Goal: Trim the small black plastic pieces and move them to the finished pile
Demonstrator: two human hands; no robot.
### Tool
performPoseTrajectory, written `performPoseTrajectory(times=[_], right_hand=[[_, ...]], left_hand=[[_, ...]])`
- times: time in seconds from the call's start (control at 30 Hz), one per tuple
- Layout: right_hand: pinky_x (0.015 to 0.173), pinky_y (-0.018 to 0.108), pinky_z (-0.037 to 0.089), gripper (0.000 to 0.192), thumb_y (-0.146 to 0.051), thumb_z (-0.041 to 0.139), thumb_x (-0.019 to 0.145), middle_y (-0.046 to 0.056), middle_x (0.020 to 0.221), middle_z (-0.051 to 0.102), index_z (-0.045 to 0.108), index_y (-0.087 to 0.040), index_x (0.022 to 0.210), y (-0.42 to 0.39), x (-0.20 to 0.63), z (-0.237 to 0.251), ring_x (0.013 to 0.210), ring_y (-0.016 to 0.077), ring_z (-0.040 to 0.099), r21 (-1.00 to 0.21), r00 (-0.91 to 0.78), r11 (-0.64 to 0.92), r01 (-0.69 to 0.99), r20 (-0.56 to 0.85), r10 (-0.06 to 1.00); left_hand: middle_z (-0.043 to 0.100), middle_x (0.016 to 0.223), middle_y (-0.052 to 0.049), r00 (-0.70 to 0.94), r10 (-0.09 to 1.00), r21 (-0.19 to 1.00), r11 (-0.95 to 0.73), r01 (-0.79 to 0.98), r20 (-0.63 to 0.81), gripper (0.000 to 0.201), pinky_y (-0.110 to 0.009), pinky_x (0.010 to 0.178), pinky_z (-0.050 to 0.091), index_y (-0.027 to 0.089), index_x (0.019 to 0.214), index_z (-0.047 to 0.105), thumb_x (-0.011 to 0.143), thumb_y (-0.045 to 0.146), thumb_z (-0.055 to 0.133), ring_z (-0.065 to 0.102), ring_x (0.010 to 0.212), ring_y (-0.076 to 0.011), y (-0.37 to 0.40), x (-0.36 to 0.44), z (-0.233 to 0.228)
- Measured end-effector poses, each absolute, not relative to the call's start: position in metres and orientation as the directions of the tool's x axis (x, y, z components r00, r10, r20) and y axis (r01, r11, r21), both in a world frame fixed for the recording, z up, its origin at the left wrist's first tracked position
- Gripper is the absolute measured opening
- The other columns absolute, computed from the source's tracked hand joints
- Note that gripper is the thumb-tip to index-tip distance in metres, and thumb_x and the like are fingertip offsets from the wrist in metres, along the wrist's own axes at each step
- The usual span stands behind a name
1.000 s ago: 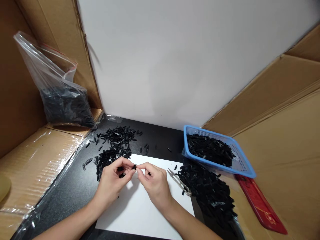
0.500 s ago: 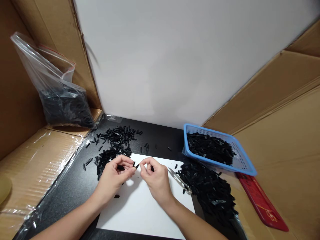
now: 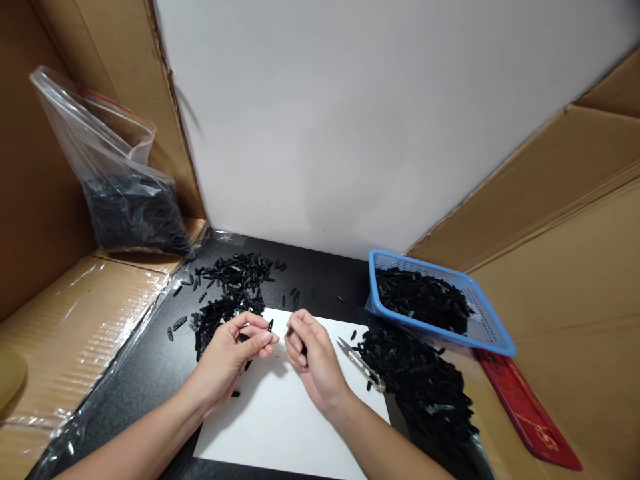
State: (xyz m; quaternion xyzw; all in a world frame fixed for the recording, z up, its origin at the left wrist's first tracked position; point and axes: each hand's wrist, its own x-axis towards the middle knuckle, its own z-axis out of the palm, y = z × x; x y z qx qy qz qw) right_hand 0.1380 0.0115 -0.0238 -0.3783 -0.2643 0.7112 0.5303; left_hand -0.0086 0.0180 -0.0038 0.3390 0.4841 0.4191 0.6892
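Note:
My left hand pinches a small black plastic piece between thumb and fingers, over the far edge of a white sheet. My right hand is close beside it, fingers curled, with another dark piece seeming to sit between them. A pile of the same black pieces lies just beyond my left hand. A larger heap lies right of the sheet, in front of a blue basket holding more.
Small metal snips lie at the sheet's right edge. A clear zip bag of black pieces leans on cardboard at the left. A red flat object lies at the right. Cardboard walls and a white back panel enclose the black tabletop.
My hands, joined at the fingertips on one piece a second ago, have drawn slightly apart. The left keeps the piece raised; the right hand's fingers have curled in.

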Motion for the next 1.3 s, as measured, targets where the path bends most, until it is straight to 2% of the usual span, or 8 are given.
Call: performPoseTrajectory(times=[0.17, 0.37, 0.5, 0.77, 0.9, 1.0, 1.1, 1.3], right_hand=[[0.037, 0.019, 0.012, 0.035, -0.043, 0.062, 0.081, -0.004, 0.057, 0.051, 0.046, -0.018, 0.061, 0.0153, 0.1431, -0.0248, 0.04, 0.0046, 0.029, -0.738, -0.189, -0.344, -0.58, -0.289, 0.938], [0.038, 0.019, 0.008, 0.034, -0.047, 0.074, 0.072, -0.011, 0.047, 0.037, 0.06, -0.017, 0.079, 0.0124, 0.1389, -0.0265, 0.039, 0.0032, 0.015, -0.786, -0.225, -0.377, -0.49, -0.304, 0.926], [0.038, 0.02, 0.008, 0.032, -0.041, 0.079, 0.068, -0.008, 0.047, 0.043, 0.062, -0.014, 0.074, 0.0127, 0.14, -0.0257, 0.039, 0.0026, 0.017, -0.798, -0.218, -0.375, -0.473, -0.306, 0.927], [0.038, 0.02, 0.007, 0.034, -0.039, 0.081, 0.066, -0.012, 0.043, 0.032, 0.055, -0.017, 0.066, 0.0166, 0.1429, -0.0281, 0.039, 0.0027, 0.013, -0.768, -0.135, -0.331, -0.548, -0.309, 0.941], [0.037, 0.019, 0.008, 0.035, -0.039, 0.081, 0.067, -0.013, 0.043, 0.031, 0.053, -0.018, 0.067, 0.0169, 0.1436, -0.0291, 0.039, 0.0029, 0.012, -0.76, -0.156, -0.35, -0.548, -0.319, 0.935], [0.037, 0.019, 0.007, 0.033, -0.037, 0.081, 0.066, -0.013, 0.043, 0.031, 0.056, -0.017, 0.069, 0.0171, 0.1439, -0.0298, 0.039, 0.0028, 0.012, -0.748, -0.154, -0.355, -0.561, -0.328, 0.932], [0.037, 0.018, 0.008, 0.029, -0.036, 0.079, 0.069, -0.012, 0.045, 0.031, 0.061, -0.015, 0.074, 0.0175, 0.144, -0.0294, 0.04, 0.0032, 0.013, -0.72, -0.17, -0.365, -0.59, -0.331, 0.928], [0.037, 0.017, 0.01, 0.021, -0.031, 0.076, 0.071, -0.009, 0.049, 0.036, 0.067, -0.014, 0.079, 0.0188, 0.1446, -0.03, 0.041, 0.0034, 0.017, -0.617, -0.259, -0.398, -0.679, -0.306, 0.916]], left_hand=[[0.068, 0.062, 0.002, 0.216, 0.893, 0.862, 0.442, -0.249, -0.395, 0.026, -0.021, 0.061, 0.043, 0.017, 0.079, 0.064, 0.064, 0.026, 0.083, 0.059, 0.058, -0.0102, 0.0164, -0.0089, -0.0033], [0.069, 0.063, 0.001, 0.257, 0.893, 0.878, 0.425, -0.221, -0.368, 0.024, -0.021, 0.059, 0.042, 0.017, 0.075, 0.063, 0.065, 0.028, 0.082, 0.056, 0.055, -0.0095, 0.0152, -0.0079, -0.0043], [0.066, 0.06, 0.002, 0.286, 0.894, 0.894, 0.405, -0.19, -0.345, 0.021, -0.021, 0.06, 0.042, 0.017, 0.077, 0.063, 0.069, 0.028, 0.079, 0.055, 0.056, -0.0099, 0.0141, -0.0077, -0.0032], [0.07, 0.088, -0.003, 0.274, 0.876, 0.816, 0.474, -0.331, -0.398, 0.022, -0.028, 0.083, 0.047, 0.019, 0.094, 0.061, 0.074, 0.019, 0.069, 0.064, 0.078, -0.0144, 0.0136, -0.007, -0.0014], [0.07, 0.081, -0.002, 0.26, 0.895, 0.854, 0.431, -0.291, -0.363, 0.027, -0.022, 0.061, 0.046, 0.02, 0.091, 0.057, 0.074, 0.033, 0.074, 0.061, 0.063, -0.0116, 0.015, -0.006, -0.0023], [0.064, 0.064, 0.002, 0.257, 0.891, 0.873, 0.432, -0.225, -0.375, 0.03, -0.018, 0.043, 0.029, 0.02, 0.083, 0.054, 0.075, 0.042, 0.072, 0.048, 0.047, -0.0073, 0.0162, -0.0071, -0.0024], [0.051, 0.054, 0.007, 0.247, 0.886, 0.878, 0.44, -0.186, -0.392, 0.029, -0.018, 0.042, 0.019, 0.019, 0.08, 0.055, 0.081, 0.047, 0.064, 0.033, 0.043, -0.0056, 0.0166, -0.009, -0.0019], [0.051, 0.066, 0.005, 0.313, 0.858, 0.854, 0.48, -0.2, -0.408, 0.028, -0.021, 0.056, 0.032, 0.018, 0.102, 0.06, 0.083, 0.038, 0.062, 0.04, 0.057, -0.0093, 0.0133, -0.0093, -0.0022]])
